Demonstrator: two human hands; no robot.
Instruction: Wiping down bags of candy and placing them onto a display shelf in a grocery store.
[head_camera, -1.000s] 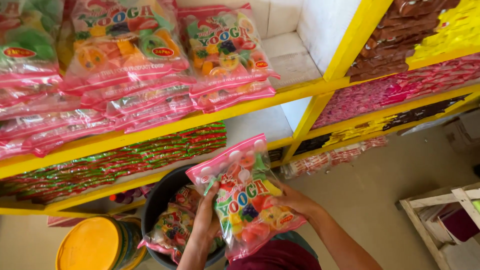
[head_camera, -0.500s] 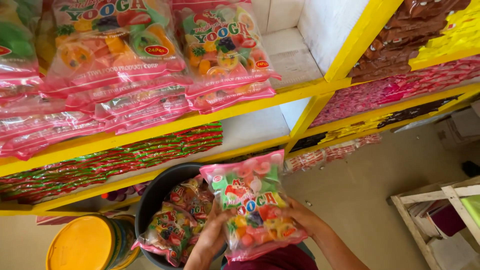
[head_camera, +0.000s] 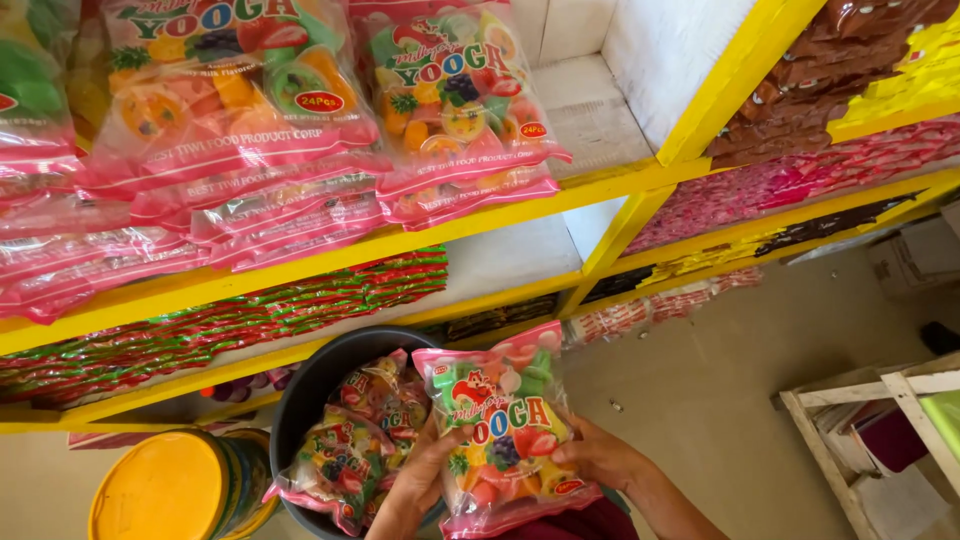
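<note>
At the far left, low down, a yellow-lidded tub (head_camera: 165, 495) stands on the floor just beside a dark round bucket (head_camera: 318, 385). The bucket holds more candy packs (head_camera: 350, 455), crumpled together and leaning on its wall. Above them run the yellow shelves (head_camera: 300, 262): the upper board carries stacked pink-edged packs of fruit jellies (head_camera: 230, 120) that overhang its front lip, and the board below bears a flat row of red and green sachets (head_camera: 220, 320), with a bare white stretch to their right.

The left hand (head_camera: 425, 478) comes up over the bucket's near rim, fingers curled onto the left edge of the candy pack (head_camera: 505, 430), gripping it. The pack is held upright over the bucket's right side, in front of the person's body, its pink sealed top toward the shelves; it hides part of the bucket's rim and the packs behind it. The right hand (head_camera: 600, 460) clasps the pack's right edge, thumb on the front face, so both hands are closed on the same bag.

Further right, a yellow upright divides the shelving, and beyond it lie rows of pink, brown and yellow sweets (head_camera: 800, 180). The bare floor (head_camera: 720, 400) is between the shelving and a pale wooden rack (head_camera: 880, 440) at the right edge, well apart from the hands
</note>
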